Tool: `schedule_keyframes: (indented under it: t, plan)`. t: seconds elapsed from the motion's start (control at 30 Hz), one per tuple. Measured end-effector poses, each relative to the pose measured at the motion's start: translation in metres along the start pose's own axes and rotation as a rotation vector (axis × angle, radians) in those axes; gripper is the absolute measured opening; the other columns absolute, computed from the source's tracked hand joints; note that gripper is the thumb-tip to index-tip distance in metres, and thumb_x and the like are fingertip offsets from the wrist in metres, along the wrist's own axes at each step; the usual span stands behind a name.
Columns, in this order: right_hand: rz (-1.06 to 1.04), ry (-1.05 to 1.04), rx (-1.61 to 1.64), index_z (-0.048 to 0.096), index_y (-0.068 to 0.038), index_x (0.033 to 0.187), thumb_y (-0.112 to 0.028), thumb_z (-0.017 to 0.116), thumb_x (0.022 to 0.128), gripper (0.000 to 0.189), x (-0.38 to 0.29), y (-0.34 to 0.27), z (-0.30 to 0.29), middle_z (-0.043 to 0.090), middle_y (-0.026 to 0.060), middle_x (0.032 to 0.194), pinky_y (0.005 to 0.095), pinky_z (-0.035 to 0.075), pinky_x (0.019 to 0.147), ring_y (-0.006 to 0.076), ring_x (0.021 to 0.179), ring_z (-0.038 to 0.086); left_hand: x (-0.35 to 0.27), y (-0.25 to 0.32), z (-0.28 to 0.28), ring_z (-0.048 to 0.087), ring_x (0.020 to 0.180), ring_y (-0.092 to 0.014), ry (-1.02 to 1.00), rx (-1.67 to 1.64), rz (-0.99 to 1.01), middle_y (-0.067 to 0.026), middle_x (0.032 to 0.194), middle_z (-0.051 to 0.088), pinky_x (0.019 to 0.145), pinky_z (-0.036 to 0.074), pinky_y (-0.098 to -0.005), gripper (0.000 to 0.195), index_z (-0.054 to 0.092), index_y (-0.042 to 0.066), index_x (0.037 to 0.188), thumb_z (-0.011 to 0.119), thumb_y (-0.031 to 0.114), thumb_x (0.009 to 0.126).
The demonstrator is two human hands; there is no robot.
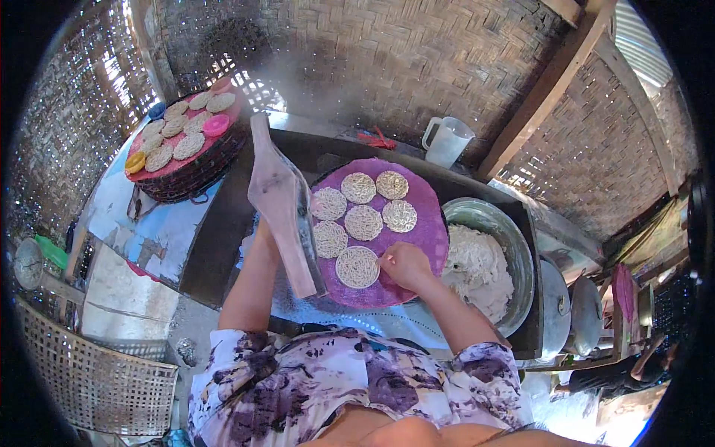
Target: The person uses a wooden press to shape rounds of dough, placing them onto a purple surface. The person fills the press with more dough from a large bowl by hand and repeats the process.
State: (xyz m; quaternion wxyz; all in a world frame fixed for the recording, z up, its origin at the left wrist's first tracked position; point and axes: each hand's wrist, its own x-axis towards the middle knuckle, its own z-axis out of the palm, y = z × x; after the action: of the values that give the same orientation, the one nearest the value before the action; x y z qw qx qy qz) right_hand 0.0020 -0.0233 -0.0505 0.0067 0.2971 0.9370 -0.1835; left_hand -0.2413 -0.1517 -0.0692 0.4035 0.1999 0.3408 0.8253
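Observation:
My right hand [405,267] pinches the edge of a thin white ring [357,267] around a round of squiggly dough strands. The ring lies near the front of a round tray covered in purple mesh cloth [416,246]. Several similar rounds [363,222] rest on that cloth beyond the ring. A long shaped wooden piece [282,209] stands over the tray's left side. My left forearm [251,285] reaches up behind this wood, which hides most or all of my left hand; its grip cannot be made out.
A large metal basin [528,268] of pale dough [483,268] stands right of the tray. At the back is a translucent plastic jug [448,142] near a red item [377,138]. Back left, a woven basket [192,179] bears more rounds and coloured rings. Another person [609,377] is far right.

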Motion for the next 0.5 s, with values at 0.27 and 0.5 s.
schedule_keyframes:
  t: [0.27,0.5]
  plan:
    - [-0.010,0.065,0.045,0.063,-0.006,0.069,-0.028,0.056,0.068,0.023,-0.001,0.002,-0.007,0.059,0.0151,0.083,0.0427,0.046,0.071,0.0317,0.080,0.057,-0.009,0.000,0.040,0.044,0.051,-0.013,0.160,0.024,0.029,-0.0056,0.066,0.052,0.043,0.032,-0.0247,0.025,0.058,0.002,0.082,0.058,0.027,0.080]
    - [0.121,0.230,-0.038,0.064,-0.008,0.068,-0.030,0.060,0.067,0.022,-0.001,0.050,-0.030,0.059,0.0135,0.082,0.0421,0.046,0.069,0.0301,0.077,0.058,-0.003,-0.006,0.026,0.045,0.050,-0.013,-0.064,0.216,0.094,-0.0047,0.069,0.054,0.043,0.033,-0.0242,0.020,0.054,0.008,0.073,0.059,0.026,0.080]
